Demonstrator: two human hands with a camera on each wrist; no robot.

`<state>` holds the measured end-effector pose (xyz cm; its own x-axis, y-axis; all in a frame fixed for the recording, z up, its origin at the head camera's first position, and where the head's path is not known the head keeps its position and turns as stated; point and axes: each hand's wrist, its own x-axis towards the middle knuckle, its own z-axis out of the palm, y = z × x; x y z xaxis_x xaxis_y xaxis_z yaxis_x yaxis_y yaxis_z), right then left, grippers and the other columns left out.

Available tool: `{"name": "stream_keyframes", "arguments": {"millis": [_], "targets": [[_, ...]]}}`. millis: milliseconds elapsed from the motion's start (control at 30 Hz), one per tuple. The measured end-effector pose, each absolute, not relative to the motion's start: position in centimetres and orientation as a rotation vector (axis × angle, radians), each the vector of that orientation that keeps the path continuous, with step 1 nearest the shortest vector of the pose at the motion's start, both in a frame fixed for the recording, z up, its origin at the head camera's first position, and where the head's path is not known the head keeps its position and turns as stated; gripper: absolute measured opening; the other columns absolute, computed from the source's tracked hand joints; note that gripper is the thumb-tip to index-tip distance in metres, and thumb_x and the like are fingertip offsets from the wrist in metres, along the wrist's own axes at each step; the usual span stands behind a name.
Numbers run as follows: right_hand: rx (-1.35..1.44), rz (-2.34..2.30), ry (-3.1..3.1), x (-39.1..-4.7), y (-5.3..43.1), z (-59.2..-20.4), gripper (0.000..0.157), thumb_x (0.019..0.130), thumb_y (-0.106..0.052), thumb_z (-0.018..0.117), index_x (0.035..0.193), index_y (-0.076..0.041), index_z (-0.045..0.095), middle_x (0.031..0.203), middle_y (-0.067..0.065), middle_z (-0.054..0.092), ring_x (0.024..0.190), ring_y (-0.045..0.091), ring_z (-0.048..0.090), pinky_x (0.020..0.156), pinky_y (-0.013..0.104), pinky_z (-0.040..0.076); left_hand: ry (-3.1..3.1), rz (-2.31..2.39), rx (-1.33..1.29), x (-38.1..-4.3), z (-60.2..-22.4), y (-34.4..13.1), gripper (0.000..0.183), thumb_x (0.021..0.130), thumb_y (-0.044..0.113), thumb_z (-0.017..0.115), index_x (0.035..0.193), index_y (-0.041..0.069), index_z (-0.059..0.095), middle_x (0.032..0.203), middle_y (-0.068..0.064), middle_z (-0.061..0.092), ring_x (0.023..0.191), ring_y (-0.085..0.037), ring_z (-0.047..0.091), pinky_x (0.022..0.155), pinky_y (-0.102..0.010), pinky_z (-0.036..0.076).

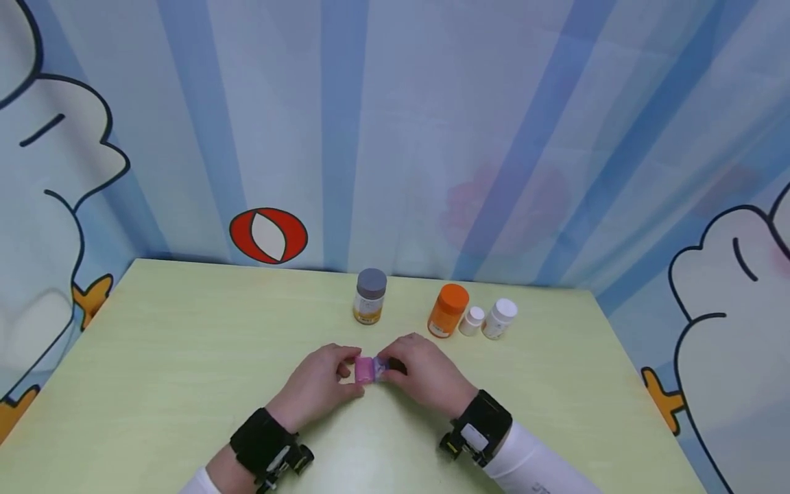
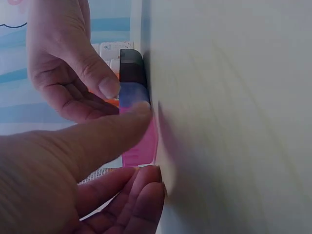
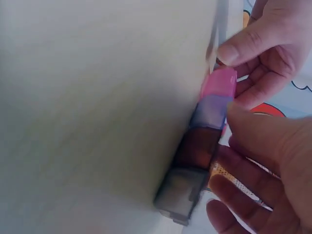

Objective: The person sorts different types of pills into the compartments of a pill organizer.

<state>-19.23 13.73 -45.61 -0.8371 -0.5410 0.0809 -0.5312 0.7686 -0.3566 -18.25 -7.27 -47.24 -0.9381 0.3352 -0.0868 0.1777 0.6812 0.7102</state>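
Note:
A small pill organizer with pink, blue, dark brown and grey lidded compartments [image 3: 197,153] lies on the table in front of me. My left hand [image 1: 322,384] is at its pink end [image 1: 364,370], thumb on the near side and index finger on the far side. Beside the blue compartment [image 2: 132,93], my right hand [image 1: 426,374] holds the organizer between thumb and fingers. In the right wrist view, the right thumb [image 3: 239,114] meets the blue compartment's edge. The right hand hides the darker compartments in the head view.
Behind the hands stand a grey-lidded bottle [image 1: 370,296], an orange bottle [image 1: 448,312], a small white bottle [image 1: 472,321] and a larger white bottle [image 1: 500,319]. The pale yellow table [image 1: 185,343] ends at a blue striped curtain [image 1: 401,137].

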Motion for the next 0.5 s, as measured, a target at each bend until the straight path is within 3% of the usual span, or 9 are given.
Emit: {"name": "stream_keyframes", "arguments": {"millis": [233, 500], "targets": [[-1.129, -0.364, 2.935, -19.4, 12.9, -46.3, 0.037, 0.083, -0.043, 0.063, 0.111, -0.019, 0.061, 0.102, -0.007, 0.054, 0.093, 0.008, 0.042, 0.079, 0.023, 0.044, 2.719, 1.052, 0.462, -18.6, -47.4, -7.4, 0.049, 0.071, 0.028, 0.078, 0.113, 0.013, 0.061, 0.092, -0.001, 0.055, 0.078, -0.013, 0.049, 0.066, -0.027, 0.043], [-1.259, -0.238, 2.977, -19.4, 12.2, -45.9, 0.029, 0.083, -0.041, 0.064, 0.098, -0.016, 0.063, 0.086, -0.007, 0.047, 0.081, 0.008, 0.041, 0.066, 0.018, 0.041, 2.73, 0.985, 0.48, -19.2, -47.4, -7.1, 0.038, 0.071, 0.032, 0.077, 0.105, 0.017, 0.066, 0.087, 0.001, 0.055, 0.076, -0.012, 0.049, 0.066, -0.026, 0.043]]}}
